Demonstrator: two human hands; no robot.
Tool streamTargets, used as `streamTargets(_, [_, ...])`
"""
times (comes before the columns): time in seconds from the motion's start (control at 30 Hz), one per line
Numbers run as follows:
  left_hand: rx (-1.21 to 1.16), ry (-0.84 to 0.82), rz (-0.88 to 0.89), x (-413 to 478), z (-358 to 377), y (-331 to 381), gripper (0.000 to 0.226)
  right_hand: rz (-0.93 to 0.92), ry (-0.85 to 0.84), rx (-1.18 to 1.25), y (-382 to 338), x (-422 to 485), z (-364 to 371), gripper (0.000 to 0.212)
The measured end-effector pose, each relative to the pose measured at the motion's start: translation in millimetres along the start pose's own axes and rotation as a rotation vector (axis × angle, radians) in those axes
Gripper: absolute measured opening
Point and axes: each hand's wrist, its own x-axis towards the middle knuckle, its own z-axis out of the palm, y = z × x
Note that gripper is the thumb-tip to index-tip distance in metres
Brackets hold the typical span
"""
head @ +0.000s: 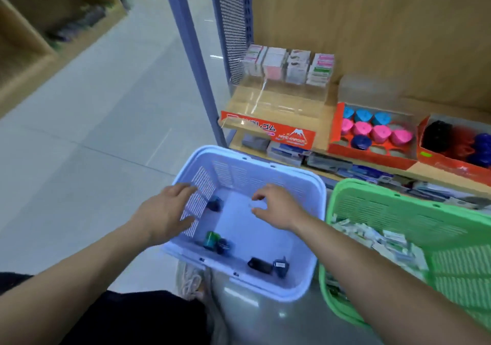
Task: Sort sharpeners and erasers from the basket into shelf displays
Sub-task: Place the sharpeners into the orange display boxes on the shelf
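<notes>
1. Nearest, the lilac basket (252,174) holds five small sharpeners. A black one (259,265) and a dark blue one (281,266) lie by the near wall. A green one (211,239) touches a second dark blue (224,246) at the left, and a third dark blue (214,203) lies farther in.
2. Just beside it on the right, a green basket (385,206) holds a heap of white erasers (382,241), too many to count.
3. The left hand (170,209) is at the lilac basket's left wall, fingers spread and nearly straight, holding nothing.
4. The right hand (276,206) hovers over the basket's inside, fingers loosely curled, nothing seen in it.
5. On the shelf (326,116), a red display box (372,156) holds eight round sharpeners (380,133): three cyan, four pink, one dark blue. A clear stand (279,97) is to its left.
</notes>
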Motion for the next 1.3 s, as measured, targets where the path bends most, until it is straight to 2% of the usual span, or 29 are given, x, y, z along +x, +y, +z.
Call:
streamTargets(0.13, [-0.118, 0.097, -0.209, -16, 25, -47, 0.076, 0.082, -0.18, 0.018, -5, 42, 68, 0.06])
streamTargets(0.3, [-0.35, 0.054, -0.282, -1, 65, -64, 0.08, 0.129, -0.154, 0.049, -14, 101, 132, 0.066])
streamTargets(0.43, [-0.436, 0.116, -0.302, 10, 83, -63, 0.076, 0.115, -0.133, 0.083, -18, 145, 163, 0.071])
streamTargets(0.63, [-0.383, 0.204, -0.335, 13, 91, -59, 0.072, 0.039, -0.179, 0.103, -18, 167, 186, 0.062])
streamTargets(0.77, [-0.365, 0.209, -0.355, 15, 93, -59, 0.072, -0.023, -0.326, 0.143, -5, 147, 188, 0.04])
streamTargets(0.83, [-0.356, 0.215, -0.361, 15, 93, -57, 0.071, -0.049, -0.38, 0.113, 0, 135, 190, 0.037])
streamTargets(1.0, [-0.327, 0.231, -0.339, 15, 94, -56, 0.069, -0.032, -0.382, 0.135, -6, 119, 195, 0.046])
streamTargets(1.13, [-0.313, 0.231, -0.323, 14, 95, -57, 0.071, 0.034, -0.364, 0.248, 0, 117, 200, 0.042])
streamTargets(1.23, [-0.306, 0.23, -0.309, 15, 96, -59, 0.072, 0.019, -0.409, 0.271, -3, 118, 199, 0.068])
streamTargets(1.3, [-0.304, 0.23, -0.3, 15, 98, -60, 0.071, -0.01, -0.443, 0.234, -7, 120, 199, 0.071])
